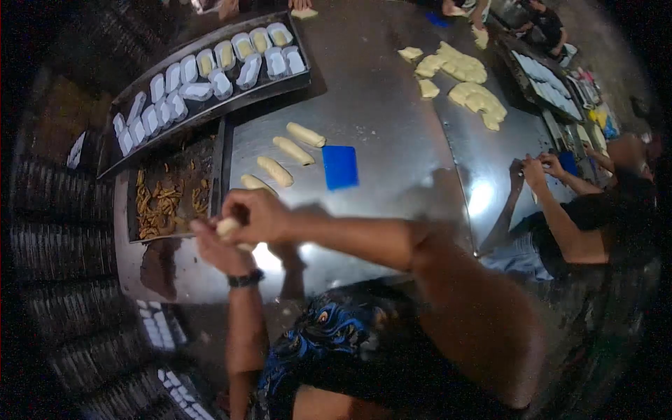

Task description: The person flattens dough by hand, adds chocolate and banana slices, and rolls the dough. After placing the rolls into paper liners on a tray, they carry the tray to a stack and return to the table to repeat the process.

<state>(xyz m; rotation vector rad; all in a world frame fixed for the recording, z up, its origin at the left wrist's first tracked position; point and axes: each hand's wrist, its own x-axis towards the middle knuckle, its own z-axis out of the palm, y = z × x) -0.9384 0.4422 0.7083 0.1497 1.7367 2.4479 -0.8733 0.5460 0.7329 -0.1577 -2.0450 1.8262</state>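
Between my two hands, above the metal table's near left part, is a small piece of pale dough [227,227]. My left hand [222,250], with a dark band at the wrist, holds the dough from below, its fingers bent around it. My right hand [257,215] reaches in from the right, fingers closed on the dough's upper side. Just beyond my hands lie several rolled dough pieces [275,171] in a slanting row. Beside them is a blue flat scraper [340,168]. Left of my hands, a tray [219,164] holds brown strips of filling [159,203].
A long dark tray [210,105] of white paper molds, some with dough, stands at the back left. Flattened dough [462,64] lies at the back right, near another tray [535,87] of molds. At right a co-worker's hands [535,171] work over the table [392,133].
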